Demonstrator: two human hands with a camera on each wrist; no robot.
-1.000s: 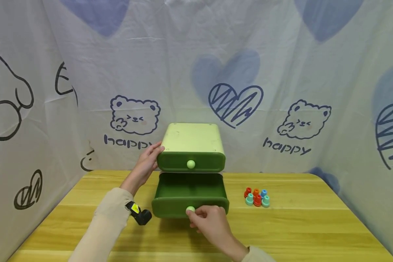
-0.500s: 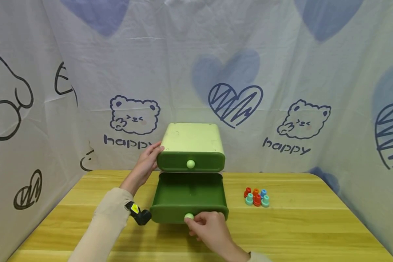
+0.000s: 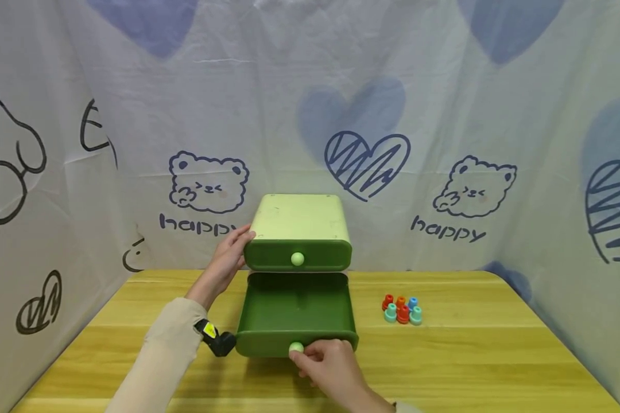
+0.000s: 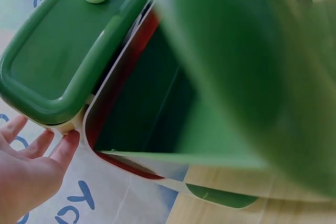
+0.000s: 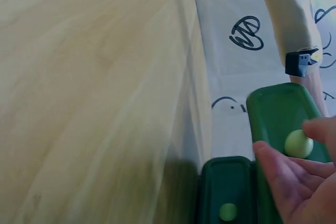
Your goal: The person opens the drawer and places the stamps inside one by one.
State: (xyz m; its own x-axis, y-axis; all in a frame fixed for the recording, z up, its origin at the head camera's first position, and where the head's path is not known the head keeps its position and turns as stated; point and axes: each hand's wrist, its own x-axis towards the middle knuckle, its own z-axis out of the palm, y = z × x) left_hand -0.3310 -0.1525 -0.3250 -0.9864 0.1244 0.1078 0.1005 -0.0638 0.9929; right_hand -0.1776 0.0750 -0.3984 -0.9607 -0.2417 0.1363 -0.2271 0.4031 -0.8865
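Observation:
A small two-drawer cabinet with a pale yellow-green top and dark green drawer fronts stands on the wooden table. The lower drawer is pulled far out, and its bare green floor shows. My right hand pinches the round pale green knob of this drawer between thumb and fingers. Above it, the upper drawer is closed. My left hand rests against the cabinet's left side near its front. In the left wrist view, the fingers touch the side just behind the upper front.
Several small red, orange, blue and teal pegs stand grouped on the table, right of the cabinet. A white printed curtain hangs behind. A black wrist camera sits on the left sleeve, near the drawer's left corner.
My right hand has drawn the lower drawer further out toward me by its knob. The left hand stays against the cabinet side. The view has shifted slightly.

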